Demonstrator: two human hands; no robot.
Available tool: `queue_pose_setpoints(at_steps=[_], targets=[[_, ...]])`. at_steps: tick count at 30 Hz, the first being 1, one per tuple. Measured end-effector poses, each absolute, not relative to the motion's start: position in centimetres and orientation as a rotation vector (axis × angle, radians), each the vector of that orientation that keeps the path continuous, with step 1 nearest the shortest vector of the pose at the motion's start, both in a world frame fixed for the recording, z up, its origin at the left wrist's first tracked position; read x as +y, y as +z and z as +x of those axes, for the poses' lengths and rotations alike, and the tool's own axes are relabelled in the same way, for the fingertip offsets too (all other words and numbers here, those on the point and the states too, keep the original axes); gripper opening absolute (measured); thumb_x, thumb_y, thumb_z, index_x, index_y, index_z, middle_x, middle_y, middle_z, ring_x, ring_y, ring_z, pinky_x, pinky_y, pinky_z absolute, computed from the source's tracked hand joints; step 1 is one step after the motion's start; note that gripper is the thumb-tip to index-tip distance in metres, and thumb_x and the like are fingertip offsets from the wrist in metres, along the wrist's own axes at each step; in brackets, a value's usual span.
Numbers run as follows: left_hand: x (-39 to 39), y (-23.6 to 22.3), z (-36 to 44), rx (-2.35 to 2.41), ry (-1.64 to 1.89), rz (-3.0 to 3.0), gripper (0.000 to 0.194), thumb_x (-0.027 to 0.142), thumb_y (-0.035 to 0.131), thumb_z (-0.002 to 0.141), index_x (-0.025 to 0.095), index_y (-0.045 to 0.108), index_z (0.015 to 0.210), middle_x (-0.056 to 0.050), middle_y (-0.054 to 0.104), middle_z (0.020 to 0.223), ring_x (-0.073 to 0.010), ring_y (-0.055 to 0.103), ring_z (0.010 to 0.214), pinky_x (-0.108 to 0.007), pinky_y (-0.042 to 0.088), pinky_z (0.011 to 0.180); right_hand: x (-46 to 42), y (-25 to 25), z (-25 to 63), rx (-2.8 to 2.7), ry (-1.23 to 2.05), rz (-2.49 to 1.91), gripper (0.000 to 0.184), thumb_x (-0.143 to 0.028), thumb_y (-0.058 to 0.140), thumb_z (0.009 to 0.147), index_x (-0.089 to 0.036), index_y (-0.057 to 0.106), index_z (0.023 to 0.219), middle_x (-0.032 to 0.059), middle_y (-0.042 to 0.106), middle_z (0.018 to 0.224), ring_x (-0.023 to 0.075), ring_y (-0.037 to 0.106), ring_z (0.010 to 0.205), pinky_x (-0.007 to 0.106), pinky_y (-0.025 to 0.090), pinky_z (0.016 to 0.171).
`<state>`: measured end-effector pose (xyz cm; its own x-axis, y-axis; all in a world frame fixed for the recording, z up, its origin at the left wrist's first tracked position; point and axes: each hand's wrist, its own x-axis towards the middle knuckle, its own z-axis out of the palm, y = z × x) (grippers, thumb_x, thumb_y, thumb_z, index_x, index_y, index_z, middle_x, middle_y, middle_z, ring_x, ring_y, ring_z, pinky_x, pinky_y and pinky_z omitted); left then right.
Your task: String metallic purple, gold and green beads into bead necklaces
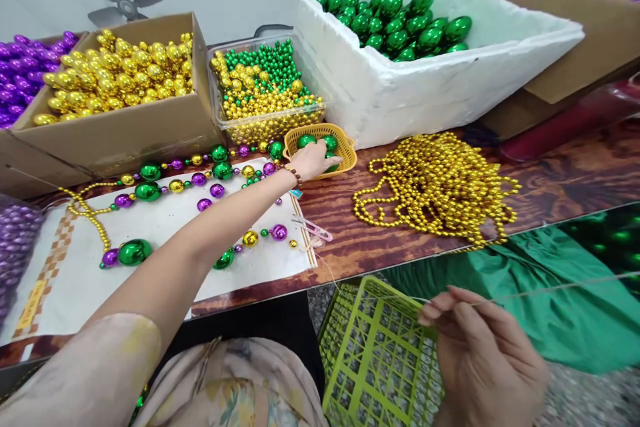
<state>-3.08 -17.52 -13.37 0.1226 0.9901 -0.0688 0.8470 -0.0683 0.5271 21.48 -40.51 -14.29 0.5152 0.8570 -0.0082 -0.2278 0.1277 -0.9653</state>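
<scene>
My left hand (313, 160) reaches into a small yellow basket (353, 159), thumb and forefinger apart beside shiny green balls (306, 141). I cannot tell whether it grips one. At lower right, my right hand (487, 353) pinches a thin pale string (555, 291) stretched across the fingers. The string also runs left toward pink-handled scissors (320, 230) at the white mat's edge. On the mat (165, 227) lie strung purple, gold and green beads, including a large green ball (135, 253), and a short strand of small gold beads (103, 227).
Behind stand a cardboard box of gold beads (203, 80), a clear tub (273, 121) of small beads and a white foam box (425, 93) of green balls. Gold bead strands (440, 187) lie heaped at right. A green plastic crate (373, 360) sits below the table's front edge.
</scene>
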Motion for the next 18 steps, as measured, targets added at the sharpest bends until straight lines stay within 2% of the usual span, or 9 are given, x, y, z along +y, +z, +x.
queue_pose_setpoints(at_steps=[3, 6, 9, 13, 15, 18], targets=[[-16.9, -13.9, -2.1, 1.823, 0.363, 1.927, 0.058, 0.057, 0.065, 0.089, 0.011, 0.056, 0.122, -0.027, 0.065, 0.125, -0.0402, 0.064, 0.118, -0.047, 0.046, 0.099, -41.1, -15.4, 21.1, -0.703, 0.982, -1.153, 0.023, -0.03, 0.091, 0.064, -0.018, 0.081, 0.081, 0.0052, 0.07, 0.064, 0.0175, 0.065, 0.051, 0.028, 0.053, 0.042], [-16.6, -14.3, -2.4, 1.852, 0.366, 1.947, 0.052, 0.053, 0.07, 0.086, 0.015, 0.058, 0.119, -0.022, 0.067, 0.122, -0.0385, 0.064, 0.118, -0.046, 0.046, 0.1, -41.5, -16.3, 20.8, -0.735, 1.03, -1.13, 0.019, -0.028, 0.088, 0.071, -0.018, 0.081, 0.085, 0.0053, 0.071, 0.066, 0.017, 0.067, 0.053, 0.026, 0.054, 0.044], [-16.8, -14.0, -3.8, 1.75, 0.618, 1.913, 0.041, 0.043, 0.072, 0.085, 0.015, 0.059, 0.113, -0.016, 0.069, 0.116, -0.0326, 0.064, 0.114, -0.043, 0.046, 0.1, -41.6, -16.9, 20.1, -0.797, 1.047, -1.114, 0.015, -0.027, 0.086, 0.076, -0.019, 0.082, 0.088, 0.0054, 0.073, 0.07, 0.0172, 0.069, 0.058, 0.026, 0.057, 0.047], [-20.1, -12.3, -6.9, 1.379, 1.078, 1.485, 0.035, 0.033, 0.071, 0.085, 0.017, 0.059, 0.113, -0.011, 0.068, 0.111, -0.0242, 0.066, 0.104, -0.04, 0.051, 0.095, -41.6, -17.5, 18.6, -0.944, 1.109, -1.146, 0.019, -0.027, 0.083, 0.081, -0.021, 0.082, 0.098, 0.0061, 0.076, 0.083, 0.0178, 0.073, 0.066, 0.028, 0.062, 0.056], [-23.1, -11.1, -8.7, 1.17, 1.167, 1.226, 0.036, 0.028, 0.07, 0.085, 0.02, 0.059, 0.118, -0.009, 0.068, 0.113, -0.022, 0.067, 0.102, -0.04, 0.054, 0.092, -41.5, -17.6, 17.6, -0.987, 1.136, -1.164, 0.021, -0.026, 0.082, 0.081, -0.021, 0.081, 0.102, 0.0057, 0.076, 0.084, 0.0174, 0.073, 0.067, 0.029, 0.063, 0.058], [-28.4, -10.1, -11.6, 0.973, 1.24, 0.953, 0.033, 0.023, 0.071, 0.084, 0.021, 0.061, 0.115, -0.006, 0.07, 0.112, -0.0197, 0.07, 0.099, -0.039, 0.057, 0.092, -41.3, -17.3, 16.1, -0.956, 1.146, -1.171, 0.018, -0.025, 0.084, 0.079, -0.019, 0.081, 0.096, 0.005, 0.077, 0.081, 0.0164, 0.072, 0.063, 0.027, 0.062, 0.056]])
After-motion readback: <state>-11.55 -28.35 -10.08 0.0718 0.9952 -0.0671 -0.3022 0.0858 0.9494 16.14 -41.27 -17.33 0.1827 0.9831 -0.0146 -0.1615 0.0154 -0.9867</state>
